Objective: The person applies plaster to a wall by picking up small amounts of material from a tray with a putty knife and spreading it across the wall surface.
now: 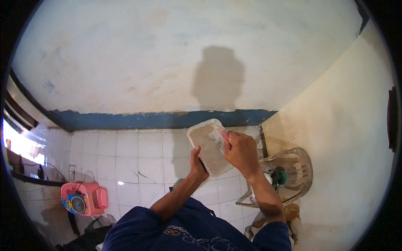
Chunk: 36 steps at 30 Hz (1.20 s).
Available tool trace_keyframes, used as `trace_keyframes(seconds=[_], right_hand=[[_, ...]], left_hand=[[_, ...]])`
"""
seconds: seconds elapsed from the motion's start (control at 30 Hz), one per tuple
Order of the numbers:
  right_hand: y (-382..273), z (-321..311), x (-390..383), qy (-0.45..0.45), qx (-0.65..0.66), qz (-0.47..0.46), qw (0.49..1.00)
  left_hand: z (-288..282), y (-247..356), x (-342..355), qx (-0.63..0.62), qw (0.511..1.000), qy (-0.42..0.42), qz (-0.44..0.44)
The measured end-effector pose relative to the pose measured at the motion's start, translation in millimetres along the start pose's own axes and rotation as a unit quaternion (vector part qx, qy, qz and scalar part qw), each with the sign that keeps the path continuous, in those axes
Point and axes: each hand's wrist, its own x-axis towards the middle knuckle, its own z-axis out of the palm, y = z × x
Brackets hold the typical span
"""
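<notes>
tray [202, 124]: off-white | tool handle [225, 134]: pink | wall band [146, 120]: blue | shirt [197, 224]: navy, pale print

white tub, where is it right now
In the head view, the tub is just right of centre, between the left hand at its left edge and the right hand at its right.

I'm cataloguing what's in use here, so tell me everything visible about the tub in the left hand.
The tub is rectangular with rounded corners and a whitish rim, and looks like plastic. Pale paste coats its inside, with a whiter clump at the upper right. It is held slanted above the tiled floor, open side toward the camera. The left hand grips its left side; the right hand holds a pink-handled tool at its right edge, contact unclear.
</notes>
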Motion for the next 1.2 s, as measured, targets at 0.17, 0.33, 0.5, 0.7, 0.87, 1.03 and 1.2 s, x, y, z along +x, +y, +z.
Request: trace_keyframes(seconds=[0.17, 0.33, 0.5, 0.7, 0.87, 1.03, 1.2], right_hand=[[-78, 54, 8, -0.098, 0.033, -0.045, 0.994], [-151, 94, 39, -0.127, 0.103, -0.081, 0.983], [-223, 132, 79, -0.153, 0.156, -0.120, 0.968], [-307, 174, 132, -0.172, 0.229, -0.083, 0.954], [-359, 233, 172, -0.230, 0.326, -0.024, 0.917], [-406, 277, 202, -0.236, 0.360, -0.051, 0.901], [-464, 317, 231, -0.227, 0.400, -0.062, 0.886]], left_hand=[[-28, 61, -42, 0.019, 0.997, 0.045, 0.053], [-66, 135, -64, 0.001, 0.991, 0.094, 0.099], [-104, 217, -85, -0.007, 0.990, 0.085, 0.114], [-133, 334, -126, -0.016, 0.988, 0.084, 0.130], [-157, 426, -165, -0.019, 0.983, 0.071, 0.167], [-186, 480, -192, -0.038, 0.960, 0.116, 0.253], [-200, 535, -209, -0.026, 0.934, 0.128, 0.333]])
